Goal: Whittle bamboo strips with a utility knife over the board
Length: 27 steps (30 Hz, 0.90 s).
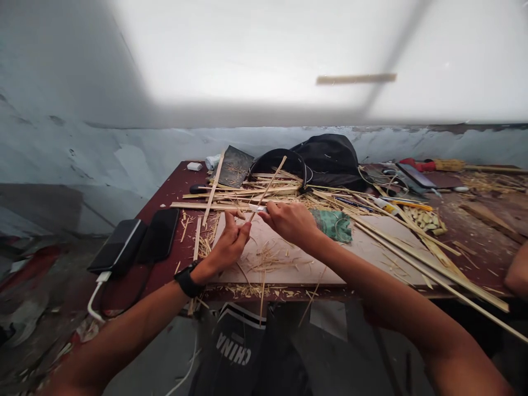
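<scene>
Thin strip (273,180) is pinched in left hand (229,245), tool (258,208) gripped in right hand (293,223), over maroon table (165,192) by wall (140,151).

Pale blue-gray wall (124,159), paint patchy; bright white panel (264,55) above (maybe a window, can't tell), shadow across its right side. Dark red table (165,192) against wall. Gray floor (165,352), littered at left.

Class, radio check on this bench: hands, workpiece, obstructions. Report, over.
Left hand gripping thin strip. Right hand holding small blade at strip. Loose shavings on board below.
</scene>
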{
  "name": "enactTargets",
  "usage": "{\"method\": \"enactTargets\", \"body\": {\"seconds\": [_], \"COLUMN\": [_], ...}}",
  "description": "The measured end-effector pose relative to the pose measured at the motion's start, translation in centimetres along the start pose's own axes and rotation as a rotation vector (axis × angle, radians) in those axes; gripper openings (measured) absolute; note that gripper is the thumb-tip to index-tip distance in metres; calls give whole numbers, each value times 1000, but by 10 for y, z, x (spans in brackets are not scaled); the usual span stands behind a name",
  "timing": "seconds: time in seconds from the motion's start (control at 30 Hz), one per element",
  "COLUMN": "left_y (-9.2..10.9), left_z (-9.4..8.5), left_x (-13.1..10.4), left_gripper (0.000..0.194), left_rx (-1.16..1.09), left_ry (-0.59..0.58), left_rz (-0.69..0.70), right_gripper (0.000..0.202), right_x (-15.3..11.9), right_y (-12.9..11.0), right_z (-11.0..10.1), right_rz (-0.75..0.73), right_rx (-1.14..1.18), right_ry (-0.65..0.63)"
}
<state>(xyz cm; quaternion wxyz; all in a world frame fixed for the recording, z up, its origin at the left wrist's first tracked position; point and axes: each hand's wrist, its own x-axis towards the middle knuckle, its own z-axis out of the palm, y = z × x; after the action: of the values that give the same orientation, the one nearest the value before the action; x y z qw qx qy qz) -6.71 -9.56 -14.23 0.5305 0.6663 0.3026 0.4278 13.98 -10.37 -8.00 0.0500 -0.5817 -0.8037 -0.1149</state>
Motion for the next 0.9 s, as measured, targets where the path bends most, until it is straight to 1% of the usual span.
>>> {"method": "enactTargets", "body": {"seconds": [0.07, 0.1, 0.23, 0.3, 0.33, 0.37, 0.4, 0.43, 0.5, 0.63, 0.73, 0.8, 0.9], "left_y": [1, 1, 5, 6, 5, 5, 4, 3, 1, -3, -4, -5, -6], "left_z": [1, 2, 5, 6, 6, 7, 7, 7, 6, 4, 3, 3, 3], "left_x": [-2, -3, -10, -12, -12, -11, -11, -10, -7, -5, -4, -4, -3], "left_gripper": [37, 36, 31, 30, 30, 31, 31, 31, 32, 31, 32, 33, 35], "left_rx": [10, 16, 64, 62, 49, 32, 14, -3, -29, -43, -41, -62, -85], "left_ry": [23, 20, -69, -104, -111, -113, -107, -99, -87, -80, -71, -71, -72], "left_rz": [-13, -27, -58, -54, -55, -62, -74, -85, -98, -81, -76, -72, -70], "right_gripper": [70, 71, 73, 71, 70, 70, 69, 68, 67, 67, 67, 65, 65], "right_x": [9, 16, 43, 50, 50, 48, 45, 40, 29, 6, -7, -12, -18], "right_y": [16, 28, 100, 132, 142, 148, 148, 143, 122, 58, 20, 6, -5], "right_z": [3, 4, 7, 7, 7, 8, 8, 8, 8, 8, 7, 4, 2], "right_rz": [40, 88, 376, 476, 510, 527, 531, 517, 443, 165, 24, -10, -3], "right_rx": [-21, -35, -104, -100, -92, -82, -72, -60, -27, 81, 93, 96, 104], "right_ry": [21, 36, 119, 123, 134, 145, 158, 166, 164, 97, 24, -20, -60]}}
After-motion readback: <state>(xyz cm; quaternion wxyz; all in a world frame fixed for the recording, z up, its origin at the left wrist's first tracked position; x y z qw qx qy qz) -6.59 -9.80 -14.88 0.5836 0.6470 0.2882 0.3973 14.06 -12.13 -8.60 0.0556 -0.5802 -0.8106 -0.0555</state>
